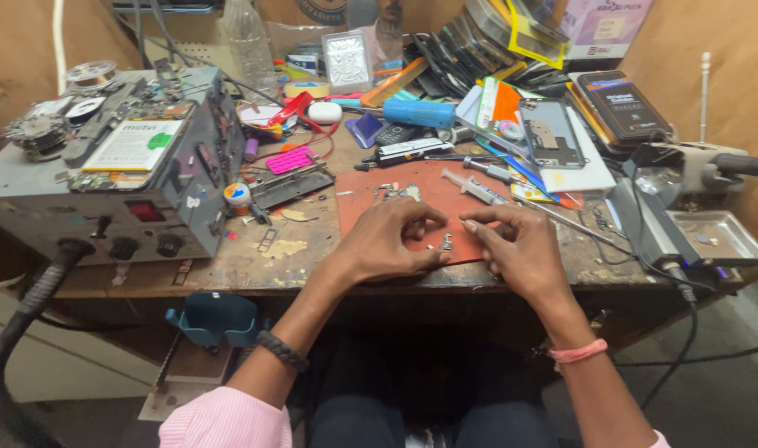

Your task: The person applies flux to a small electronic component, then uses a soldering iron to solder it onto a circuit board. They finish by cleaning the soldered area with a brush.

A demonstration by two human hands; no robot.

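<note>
My left hand (389, 239) rests on the near edge of a reddish-brown work mat (370, 199), fingers curled, thumb and forefinger close together. My right hand (516, 247) lies beside it with its fingers bent toward the left hand. Between the two hands a tiny metal part (446, 242) lies on the mat; neither hand clearly grips it. More small metal parts (395, 192) lie farther back on the mat. A syringe (474, 187) rests on the mat's right side.
A grey power-supply box (105, 199) fills the left of the wooden bench (304, 257). Phones (549, 133), tools, a blue cylinder (419, 113) and a pink clamp (289, 159) crowd the back. A metal tray (719, 236) and cables sit right. A blue holder (213, 319) hangs below.
</note>
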